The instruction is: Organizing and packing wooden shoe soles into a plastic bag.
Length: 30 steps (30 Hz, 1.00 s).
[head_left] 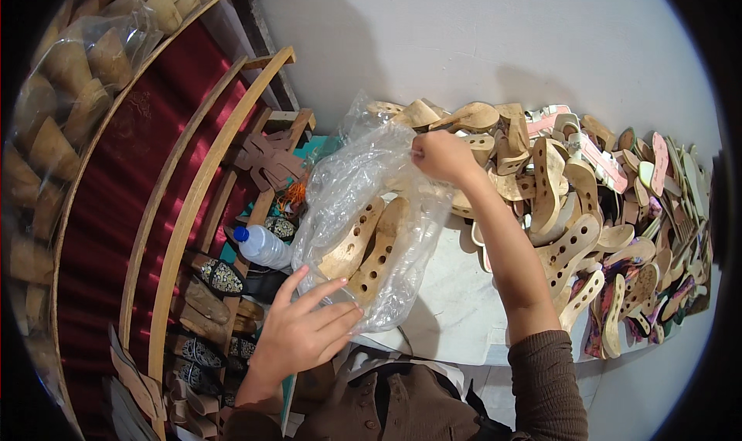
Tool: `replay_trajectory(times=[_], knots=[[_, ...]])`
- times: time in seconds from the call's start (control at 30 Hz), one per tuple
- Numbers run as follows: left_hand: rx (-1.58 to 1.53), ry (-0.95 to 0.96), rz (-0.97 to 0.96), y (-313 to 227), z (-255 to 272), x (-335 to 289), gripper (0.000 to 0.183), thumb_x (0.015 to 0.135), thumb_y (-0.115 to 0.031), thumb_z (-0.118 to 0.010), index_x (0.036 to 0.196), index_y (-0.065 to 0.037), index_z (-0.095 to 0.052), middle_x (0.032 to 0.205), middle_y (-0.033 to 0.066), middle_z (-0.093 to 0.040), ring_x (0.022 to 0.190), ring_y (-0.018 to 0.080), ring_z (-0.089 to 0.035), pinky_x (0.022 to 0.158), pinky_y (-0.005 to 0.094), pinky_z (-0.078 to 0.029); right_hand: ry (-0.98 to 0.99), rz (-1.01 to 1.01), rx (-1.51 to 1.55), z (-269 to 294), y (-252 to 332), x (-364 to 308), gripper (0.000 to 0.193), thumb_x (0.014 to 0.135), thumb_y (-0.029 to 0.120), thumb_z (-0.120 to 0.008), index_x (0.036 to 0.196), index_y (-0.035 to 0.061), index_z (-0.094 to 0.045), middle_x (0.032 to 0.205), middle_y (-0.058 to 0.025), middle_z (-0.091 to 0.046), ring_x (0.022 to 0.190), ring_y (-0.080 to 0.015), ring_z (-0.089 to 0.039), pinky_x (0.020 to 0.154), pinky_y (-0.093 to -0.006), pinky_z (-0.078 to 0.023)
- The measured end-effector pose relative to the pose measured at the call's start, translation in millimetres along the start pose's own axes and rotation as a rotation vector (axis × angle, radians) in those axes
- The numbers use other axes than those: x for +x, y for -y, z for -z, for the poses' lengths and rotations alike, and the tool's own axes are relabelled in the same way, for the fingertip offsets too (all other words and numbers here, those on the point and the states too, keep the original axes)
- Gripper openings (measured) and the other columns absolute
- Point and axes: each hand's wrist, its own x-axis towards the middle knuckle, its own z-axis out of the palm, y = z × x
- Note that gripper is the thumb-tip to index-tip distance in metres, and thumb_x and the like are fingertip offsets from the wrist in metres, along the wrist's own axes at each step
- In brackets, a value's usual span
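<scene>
A clear plastic bag (417, 282) lies crumpled on the white tabletop in front of me. Inside it, two pale wooden shoe soles (380, 244) with rows of dark holes rest side by side. My right hand (447, 156) pinches the far right edge of the bag between bent fingers. At the bag's near left side, my left hand (309, 329) lies palm down with its fingers stretched out, and the fingertips touch the plastic next to the soles.
A large pile of wooden soles (549, 186) and sandals covers the table's right side. Left of the bag stands a water bottle (261, 246) with a blue cap. Beyond it, a wooden rack (185, 209) holds shoe parts; wooden blocks (58, 159) sit far left.
</scene>
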Motion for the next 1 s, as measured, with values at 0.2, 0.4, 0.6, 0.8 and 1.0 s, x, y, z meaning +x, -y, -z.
replay_trajectory(times=[0.2, 0.4, 0.6, 0.8, 1.0], knots=[[-0.098, -0.183, 0.272, 43, -9, 39, 0.075, 0.071, -0.052, -0.063, 0.126, -0.004, -0.043, 0.122, 0.0159, -0.049, 0.11, 0.0331, -0.049, 0.099, 0.0483, -0.028, 0.192, 0.192, -0.046, -11, 13, -15, 0.078, 0.067, 0.033, -0.068, 0.134, 0.0122, -0.031, 0.117, -0.0182, -0.049, 0.112, -0.0301, -0.048, 0.087, -0.04, -0.045], [0.223, 0.372, 0.565, 82, -57, 101, 0.08, 0.073, -0.034, -0.064, 0.133, 0.005, -0.027, 0.118, 0.033, -0.045, 0.088, 0.0339, -0.062, 0.073, 0.0404, -0.05, 0.144, 0.215, -0.362, -25, 43, -19, 0.071, 0.07, 0.023, -0.066, 0.132, 0.011, -0.033, 0.102, -0.0148, -0.057, 0.089, -0.0286, -0.061, 0.069, -0.037, -0.051], [0.383, 0.127, 0.404, 136, -66, 103, 0.062, 0.071, 0.001, -0.052, 0.13, -0.003, -0.036, 0.063, 0.0132, -0.063, 0.063, 0.0314, -0.064, 0.054, 0.0399, -0.05, -0.034, 0.248, -0.531, -30, 19, -10, 0.045, 0.073, 0.01, -0.061, 0.116, 0.0079, -0.048, 0.088, -0.0095, -0.061, 0.076, -0.0256, -0.064, 0.059, -0.0344, -0.051], [0.1, 0.118, 0.457, 135, -37, 92, 0.056, 0.078, -0.013, -0.057, 0.13, -0.006, -0.037, 0.092, 0.0184, -0.063, 0.081, 0.0304, -0.063, 0.066, 0.0373, -0.05, 0.128, 0.132, 0.182, -4, 23, -30, 0.049, 0.081, 0.026, -0.056, 0.125, 0.0082, -0.043, 0.108, -0.0146, -0.057, 0.099, -0.0256, -0.057, 0.082, -0.0381, -0.045], [-1.484, -0.364, 0.633, 173, -117, 27, 0.057, 0.091, -0.045, -0.038, 0.132, -0.005, -0.034, 0.126, 0.0137, -0.047, 0.118, 0.0212, -0.043, 0.097, 0.0353, -0.033, -0.599, -0.266, 1.147, -128, -121, -100, 0.052, 0.093, 0.037, -0.037, 0.134, 0.0049, -0.032, 0.124, -0.0131, -0.046, 0.117, -0.0238, -0.044, 0.1, -0.0353, -0.03]])
